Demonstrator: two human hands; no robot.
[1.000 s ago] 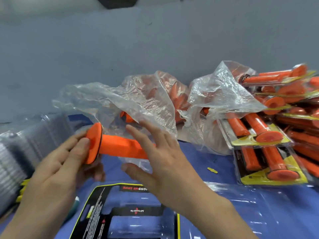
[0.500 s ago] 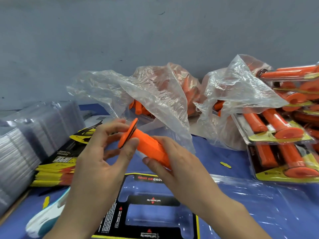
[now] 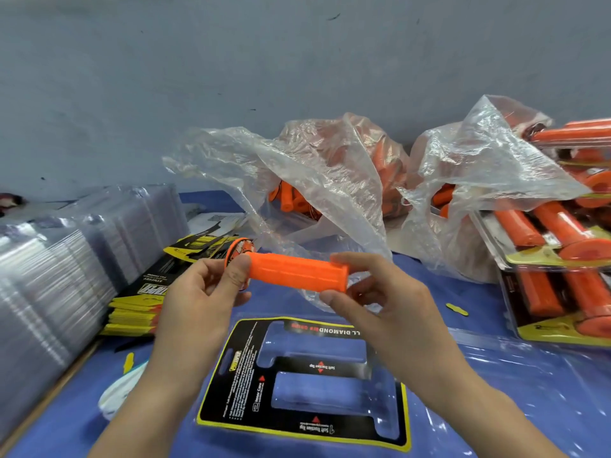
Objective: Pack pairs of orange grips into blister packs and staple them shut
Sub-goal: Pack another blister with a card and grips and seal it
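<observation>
The blue table (image 3: pixel 426 276) is carrying clear plastic bags (image 3: pixel 307 180) at the back and an open blister pack (image 3: pixel 241 375) lying flat in front. Above the pack, the left hand (image 3: pixel 201 299) is pinching what seems to be the flanged end of one orange grip (image 3: pixel 297 272), which is lying level. The right hand (image 3: pixel 390 312) is pinching the other end.

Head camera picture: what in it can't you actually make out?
1. Head view: loose grips in the plastic bags, veiled by crinkled film; no count possible.
2. Head view: finished packs, cut off by the right edge.
3. Head view: small print on the card insert, too small to read.
4. Head view: flanged end of the held grip, partly covered by the thumb of the left hand.
</observation>
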